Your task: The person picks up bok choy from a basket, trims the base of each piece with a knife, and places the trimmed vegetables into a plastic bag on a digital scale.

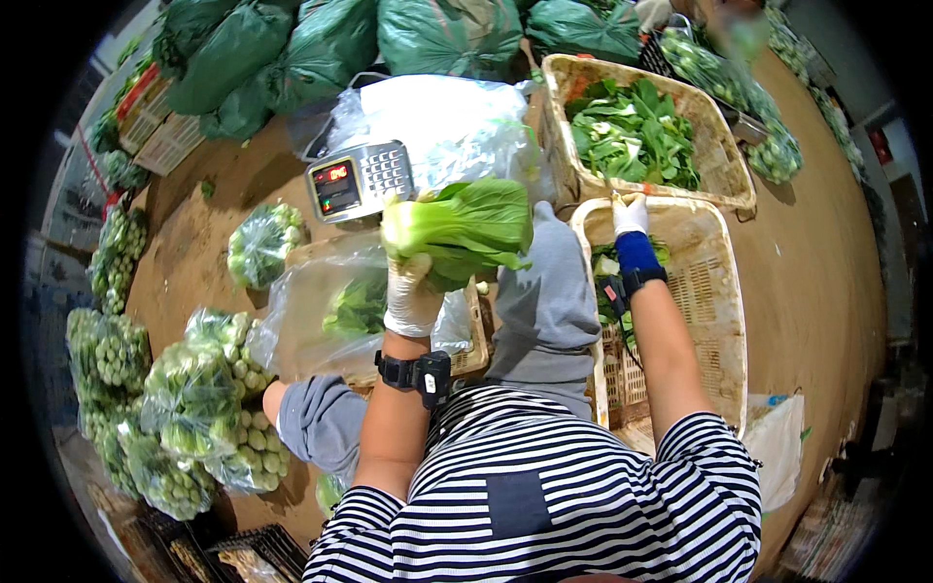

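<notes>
A green head of bok choy (pixel 466 225) is held up in front of me, its pale base in my gloved left hand (pixel 414 291) and its leaves pointing right. Below it, more leafy greens (pixel 358 307) lie in a clear plastic bag (pixel 306 306) spread over a shallow crate on a scale. My gloved right hand (pixel 631 215) is closed on the far rim of the near plastic crate (pixel 736 321), where it meets the far crate (pixel 724 180). Leaves (pixel 606 264) lie along the near crate's left side, and the far crate holds a heap of loose greens (pixel 637 131).
Behind the scale's display unit (pixel 360 181) lies a stack of clear plastic bags (pixel 437 121). Several bagged bok choy bundles (pixel 194 398) sit at left, with one bag (pixel 264 245) nearer the scale. Green sacks (pixel 447 37) line the back. My knee stands between scale and crates.
</notes>
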Demonstrator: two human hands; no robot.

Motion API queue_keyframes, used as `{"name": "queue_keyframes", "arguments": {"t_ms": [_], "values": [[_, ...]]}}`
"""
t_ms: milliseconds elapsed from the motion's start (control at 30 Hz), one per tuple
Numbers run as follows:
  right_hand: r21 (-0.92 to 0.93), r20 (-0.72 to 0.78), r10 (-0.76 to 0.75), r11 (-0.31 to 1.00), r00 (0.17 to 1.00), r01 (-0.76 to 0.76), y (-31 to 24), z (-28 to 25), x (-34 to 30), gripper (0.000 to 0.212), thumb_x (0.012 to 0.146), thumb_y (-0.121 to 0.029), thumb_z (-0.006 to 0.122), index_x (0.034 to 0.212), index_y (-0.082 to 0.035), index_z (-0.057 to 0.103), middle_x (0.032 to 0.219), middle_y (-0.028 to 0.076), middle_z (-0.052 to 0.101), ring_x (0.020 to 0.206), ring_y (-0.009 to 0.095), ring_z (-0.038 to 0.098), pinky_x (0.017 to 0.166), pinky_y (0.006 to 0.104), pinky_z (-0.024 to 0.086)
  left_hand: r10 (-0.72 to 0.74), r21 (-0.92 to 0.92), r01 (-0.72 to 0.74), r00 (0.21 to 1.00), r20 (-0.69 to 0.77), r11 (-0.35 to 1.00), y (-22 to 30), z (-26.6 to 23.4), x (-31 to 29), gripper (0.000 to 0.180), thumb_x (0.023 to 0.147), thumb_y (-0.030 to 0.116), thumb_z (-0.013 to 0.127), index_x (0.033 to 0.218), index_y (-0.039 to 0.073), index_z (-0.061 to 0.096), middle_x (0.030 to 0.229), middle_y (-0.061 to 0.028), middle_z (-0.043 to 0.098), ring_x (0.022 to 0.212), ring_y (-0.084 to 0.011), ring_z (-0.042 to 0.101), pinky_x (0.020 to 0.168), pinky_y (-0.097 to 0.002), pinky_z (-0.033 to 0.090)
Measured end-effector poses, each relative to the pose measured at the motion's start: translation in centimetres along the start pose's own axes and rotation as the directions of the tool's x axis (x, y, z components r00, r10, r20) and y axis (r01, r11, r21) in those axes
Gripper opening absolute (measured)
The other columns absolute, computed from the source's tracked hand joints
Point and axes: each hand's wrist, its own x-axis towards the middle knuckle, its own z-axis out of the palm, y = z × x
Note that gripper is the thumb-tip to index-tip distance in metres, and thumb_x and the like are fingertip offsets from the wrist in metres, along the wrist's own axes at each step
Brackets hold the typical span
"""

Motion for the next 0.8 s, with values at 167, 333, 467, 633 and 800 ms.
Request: {"name": "queue_keyframes", "arguments": {"t_ms": [167,333,467,633,800], "values": [[-0.282,0.112,0.035,0.959,0.993,-0.001,-2.5,0.7,-1.4,0.032,0.072,-0.022,0.070,0.095,-0.007,0.055,0.096,0.015,0.061,0.092,0.032,0.060,0.080,0.0420,0.048,0.109,0.162,-0.130,0.985,0.137,0.978,2.7,0.0,-0.9,0.085,0.066,0.001,0.074,0.137,0.011,0.029,0.135,-0.0083,0.040,0.124,-0.0245,0.040,0.105,-0.0405,0.033],[-0.259,0.148,0.032,0.966,0.988,0.008,-4.0,0.5,-0.8,0.039,0.072,-0.026,0.069,0.103,-0.006,0.055,0.101,0.018,0.062,0.095,0.033,0.060,0.081,0.0418,0.047,0.312,0.561,-0.416,0.909,0.277,0.716,2.2,-1.9,-1.3,0.075,0.060,-0.003,0.075,0.127,0.011,0.044,0.133,-0.0099,0.043,0.131,-0.0270,0.031,0.109,-0.0388,0.024],[-0.256,0.175,-0.011,0.965,0.985,0.056,-4.7,1.1,-0.5,0.042,0.071,-0.025,0.068,0.106,-0.005,0.055,0.101,0.018,0.062,0.096,0.033,0.060,0.081,0.0411,0.047,0.315,0.754,-0.448,0.891,0.328,0.481,1.8,-2.1,-1.3,0.079,0.054,0.006,0.078,0.125,0.014,0.047,0.135,-0.0114,0.040,0.132,-0.0312,0.028,0.108,-0.0408,0.023],[-0.328,0.180,0.073,0.945,0.981,-0.010,-5.8,0.4,-0.8,0.045,0.070,-0.028,0.070,0.108,-0.008,0.056,0.115,0.020,0.054,0.104,0.035,0.054,0.087,0.0400,0.044,0.334,0.847,-0.477,0.858,0.391,0.233,2.6,-2.3,-2.0,0.075,0.053,0.010,0.078,0.123,0.017,0.052,0.137,-0.0107,0.037,0.130,-0.0360,0.027,0.109,-0.0442,0.020],[-0.114,-0.121,-0.408,0.911,0.905,0.395,-7.7,-3.3,-3.6,0.046,0.074,-0.030,0.072,0.109,-0.006,0.055,0.109,0.015,0.053,0.102,0.026,0.051,0.089,0.0350,0.042,0.279,0.875,-0.455,0.830,0.483,-0.163,3.7,-0.6,-2.6,0.062,0.055,0.018,0.080,0.113,0.032,0.062,0.138,-0.0101,0.036,0.131,-0.0352,0.023,0.107,-0.0441,0.022]]}}
